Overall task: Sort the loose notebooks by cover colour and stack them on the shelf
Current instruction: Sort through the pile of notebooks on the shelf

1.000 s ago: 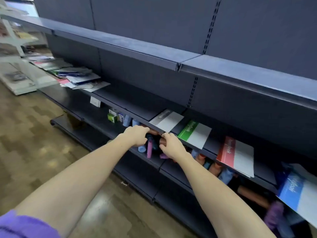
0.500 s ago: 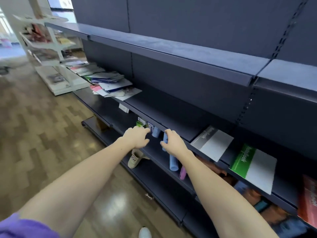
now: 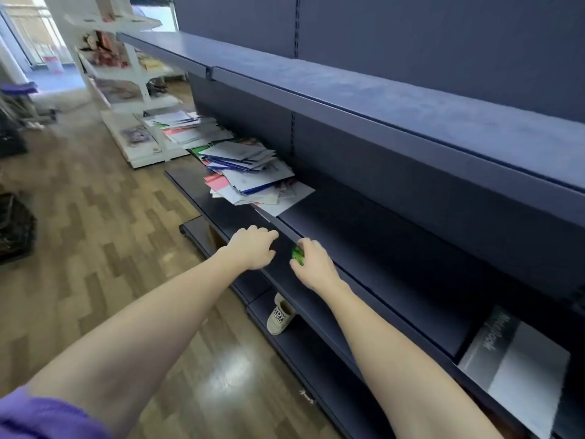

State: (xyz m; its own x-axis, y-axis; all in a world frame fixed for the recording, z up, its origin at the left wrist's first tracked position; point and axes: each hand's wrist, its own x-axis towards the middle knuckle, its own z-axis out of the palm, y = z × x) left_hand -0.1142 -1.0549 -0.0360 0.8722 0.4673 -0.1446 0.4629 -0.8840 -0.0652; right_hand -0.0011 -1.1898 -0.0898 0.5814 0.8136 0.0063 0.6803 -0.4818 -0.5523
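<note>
Close to you, a grey notebook (image 3: 519,362) lies flat on the shelf (image 3: 395,255), by itself. Your left hand (image 3: 253,247) has loose, curled fingers and an empty grip. Your right hand (image 3: 313,264) touches something small and green (image 3: 297,255); I cannot tell its grip. Farther along, a messy pile of notebooks (image 3: 253,175) waits. Most sorting looks left to do.

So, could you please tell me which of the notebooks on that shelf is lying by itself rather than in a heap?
The grey notebook at the near right end of the shelf lies alone; the others sit jumbled in the messy pile further along.
</note>
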